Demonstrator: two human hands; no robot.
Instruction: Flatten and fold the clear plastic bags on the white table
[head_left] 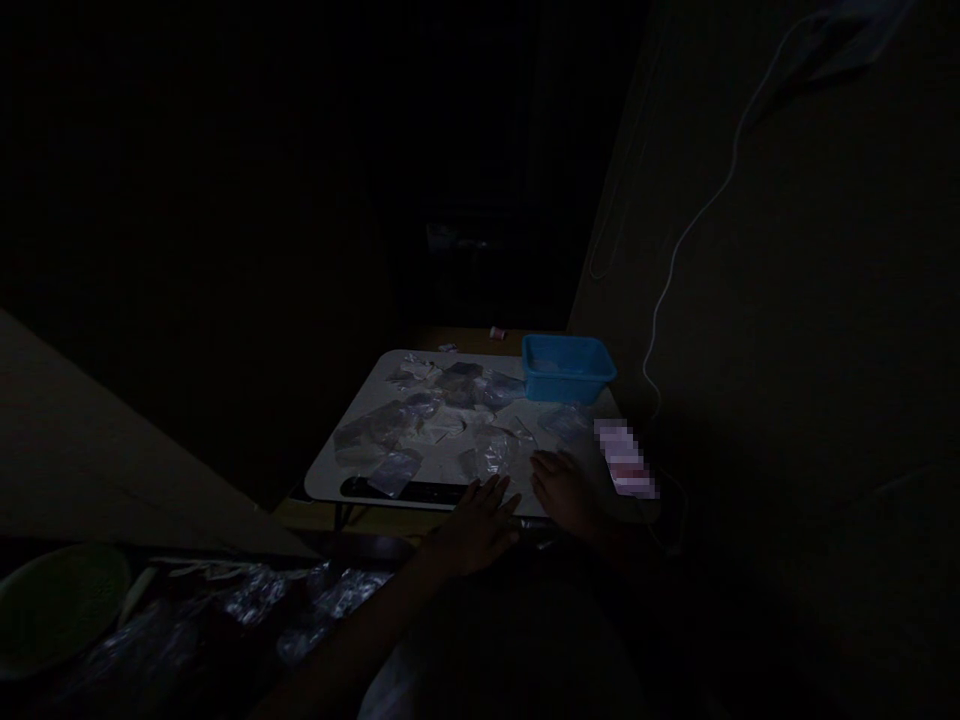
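Observation:
Fingers spread, my left hand (478, 527) is at the near edge of a low white table (442, 470), holding nothing that I can see. To its right, my right hand (564, 490) reaches over the same edge with its fingers stretched out. Just beyond both hands is a clear plastic bag (495, 452). Several more thin clear bags lie loose across the tabletop, one of them a flat bag (395, 472) near the left front. The dim light hides whether my fingertips touch any plastic.
A blue plastic basin (568, 370) stands at the table's back right corner. A pixelated pinkish item (626, 458) is at the right edge. A white cable (675, 250) hangs along the right wall. Crumpled plastic (255, 595) and a green round dish (64, 605) are at lower left.

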